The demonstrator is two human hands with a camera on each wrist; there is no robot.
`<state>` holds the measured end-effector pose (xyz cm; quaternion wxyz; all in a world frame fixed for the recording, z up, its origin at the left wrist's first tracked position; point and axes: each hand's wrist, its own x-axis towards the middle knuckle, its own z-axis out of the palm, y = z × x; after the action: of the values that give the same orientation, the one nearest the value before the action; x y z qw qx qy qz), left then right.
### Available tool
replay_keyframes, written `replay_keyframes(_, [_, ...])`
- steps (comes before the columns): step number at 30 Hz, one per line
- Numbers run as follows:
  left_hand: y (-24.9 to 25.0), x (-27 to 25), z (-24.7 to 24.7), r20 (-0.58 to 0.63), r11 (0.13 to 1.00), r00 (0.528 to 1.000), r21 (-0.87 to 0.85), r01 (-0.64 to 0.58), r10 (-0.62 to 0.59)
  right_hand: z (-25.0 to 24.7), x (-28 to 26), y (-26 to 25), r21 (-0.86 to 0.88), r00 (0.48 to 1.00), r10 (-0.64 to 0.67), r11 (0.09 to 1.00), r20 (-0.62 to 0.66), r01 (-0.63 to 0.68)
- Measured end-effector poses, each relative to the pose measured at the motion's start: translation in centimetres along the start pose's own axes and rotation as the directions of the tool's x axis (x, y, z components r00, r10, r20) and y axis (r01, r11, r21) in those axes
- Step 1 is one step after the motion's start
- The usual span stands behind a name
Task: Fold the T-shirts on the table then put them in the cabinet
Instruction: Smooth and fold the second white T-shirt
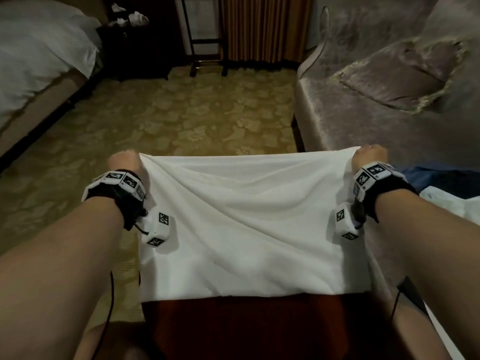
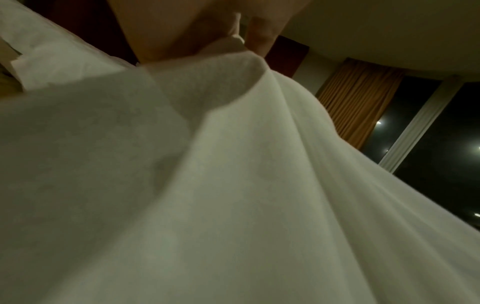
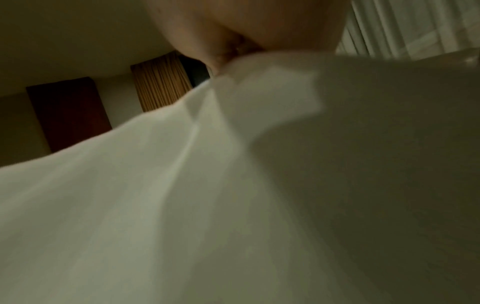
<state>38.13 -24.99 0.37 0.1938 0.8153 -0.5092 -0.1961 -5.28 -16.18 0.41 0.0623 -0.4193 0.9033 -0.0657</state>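
The white T-shirt hung between the hands, light, limp, prone to sag; left hand and right hand apparently pinched its top corners, the best hold.

Bed: far left, white bedding hanging over a tan base. Dark nightstand: beside the bed, crumpled white items on top. Golden-brown curtain: back wall, pleated; also in both wrist views. Dark-framed stand: just left of the curtain. Carpet: olive-gold, floral pattern. Sofa: right, mauve velvet, bearing a matching fringed cushion. Window: dark panes, pale frame, points of light.
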Motion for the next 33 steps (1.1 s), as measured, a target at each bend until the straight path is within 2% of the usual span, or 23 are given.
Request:
replay_keyframes(2, [0.1, 0.8, 0.6, 0.003, 0.999, 1.0, 0.048, -0.008, 0.008, 1.4, 1.0, -0.1, -0.039, 1.0, -0.007, 0.999, 0.013, 0.008])
replay_keyframes(3, [-0.1, 1.3, 1.3, -0.002, 0.994, 0.998, 0.088, -0.065, 0.065, 2.8, 1.9, 0.3, -0.107, 0.997, 0.004, 0.994, 0.078, 0.004])
replay_keyframes(5, [-0.3, 1.6, 2.3, 0.049, 0.997, 0.998, 0.059, -0.04, 0.037, 5.9, 3.8, 1.2, -0.147, 0.991, 0.007, 0.989, 0.13, 0.012])
replay_keyframes(7, [-1.0, 1.6, 3.3, 0.037, 0.995, 0.998, -0.085, 0.058, -0.055, 6.6, 4.3, 1.6, 0.05, 0.989, 0.048, 0.997, 0.139, -0.055])
replay_keyframes(8, [-1.4, 1.6, 3.7, 0.013, 0.975, 0.993, -0.19, 0.117, -0.116, 6.3, 3.6, 1.5, 0.208, 0.987, 0.098, 0.97, 0.124, -0.122])
replay_keyframes(10, [-2.3, 1.6, 4.2, -0.059, 0.954, 0.991, -0.281, 0.101, -0.122, 5.6, 2.5, 1.3, 0.45, 0.983, 0.169, 0.874, 0.07, -0.182])
replay_keyframes(12, [-2.5, 1.6, 4.4, -0.056, 0.915, 0.988, -0.39, 0.109, -0.142, 6.0, 3.1, 2.0, 0.623, 0.973, 0.228, 0.756, 0.032, -0.198])
replay_keyframes(15, [-2.1, 2.1, 4.5, -0.009, 0.829, 0.98, -0.535, 0.163, -0.199, 6.1, 3.3, 2.0, 0.756, 0.968, 0.25, 0.63, 0.019, -0.177])
replay_keyframes(18, [-1.4, 2.3, 3.9, -0.044, 0.847, 0.982, -0.513, 0.137, -0.185, 5.5, 3.4, 1.2, 0.826, 0.959, 0.282, 0.534, 0.03, -0.183])
replay_keyframes(20, [-0.9, 2.8, 3.6, -0.091, 0.864, 0.982, -0.494, 0.098, -0.163, 5.0, 3.7, 0.5, 0.845, 0.962, 0.272, 0.511, 0.017, -0.159])
replay_keyframes(22, [0.0, 3.5, 3.7, -0.117, 0.84, 0.979, -0.538, 0.078, -0.165, 5.1, 4.8, 0.1, 0.844, 0.962, 0.274, 0.517, -0.01, -0.138])
replay_keyframes(24, [1.1, 4.8, 4.1, -0.118, 0.771, 0.979, -0.635, 0.055, -0.167, 4.9, 5.2, -0.5, 0.841, 0.968, 0.25, 0.528, -0.024, -0.115])
replay_keyframes(25, [1.5, 5.1, 4.4, -0.077, 0.752, 0.985, -0.655, 0.065, -0.152, 5.1, 5.6, -0.8, 0.82, 0.976, 0.215, 0.563, -0.033, -0.096])
replay_keyframes(26, [1.6, 5.4, 4.9, -0.031, 0.779, 0.992, -0.623, 0.075, -0.12, 5.3, 5.8, -1.1, 0.783, 0.984, 0.178, 0.613, -0.01, -0.103])
replay_keyframes(29, [1.2, 4.2, 6.7, 0.127, 0.909, 0.992, -0.413, 0.056, -0.003, 6.5, 5.0, -1.6, 0.701, 0.993, 0.075, 0.703, 0.095, -0.12])
replay_keyframes(31, [0.9, 2.4, 7.6, 0.2, 0.973, 0.976, -0.229, -0.039, 0.086, 7.4, 4.2, -1.7, 0.617, 0.991, 0.015, 0.782, 0.133, -0.095])
replay_keyframes(33, [0.3, 0.4, 8.4, 0.298, 0.989, 0.943, -0.066, -0.135, 0.149, 8.2, 3.0, -1.5, 0.53, 0.983, -0.057, 0.847, 0.177, -0.046])
